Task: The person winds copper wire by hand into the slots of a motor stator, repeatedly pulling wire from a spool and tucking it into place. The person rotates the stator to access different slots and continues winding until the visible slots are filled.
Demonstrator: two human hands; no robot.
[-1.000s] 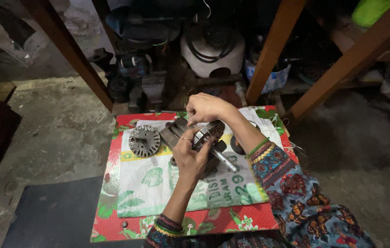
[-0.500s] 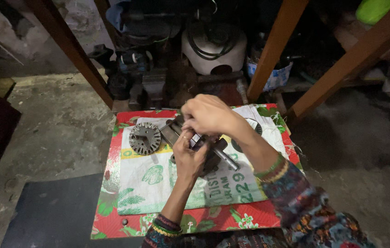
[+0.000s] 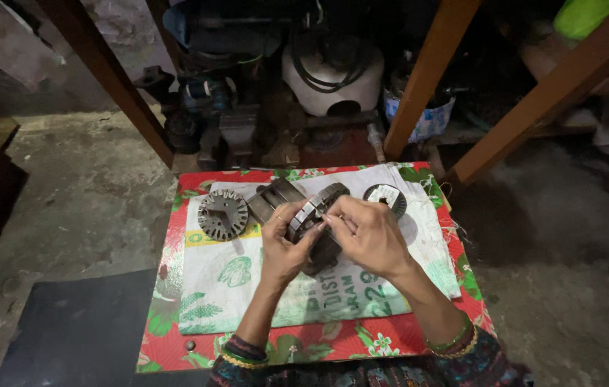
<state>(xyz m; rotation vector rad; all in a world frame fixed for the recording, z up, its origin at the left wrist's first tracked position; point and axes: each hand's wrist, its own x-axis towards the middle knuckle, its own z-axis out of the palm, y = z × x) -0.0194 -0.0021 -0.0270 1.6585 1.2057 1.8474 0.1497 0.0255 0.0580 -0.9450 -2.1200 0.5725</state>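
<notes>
My left hand [image 3: 284,247] grips a round metal stator core [image 3: 319,208] from the left side, holding it up over a white printed sack [image 3: 226,287]. My right hand [image 3: 370,233] is closed on the core's right side, fingertips pinching at its slotted edge. A second slotted stator disc [image 3: 223,213] lies flat on the sack to the left. A dark metal block [image 3: 270,197] lies just behind my left hand. A smaller round metal ring part [image 3: 386,197] sits on the sack behind my right hand.
The sack covers a low table with a red floral cloth [image 3: 175,315]. Wooden legs [image 3: 426,79] slant up behind it. A white appliance housing [image 3: 333,72] and dark machine parts [image 3: 204,107] crowd the back. Concrete floor lies left; a black mat [image 3: 68,330] is lower left.
My right hand has come down from above the core to its right side and no longer holds the thin tool seen before. The view has shifted slightly closer.
</notes>
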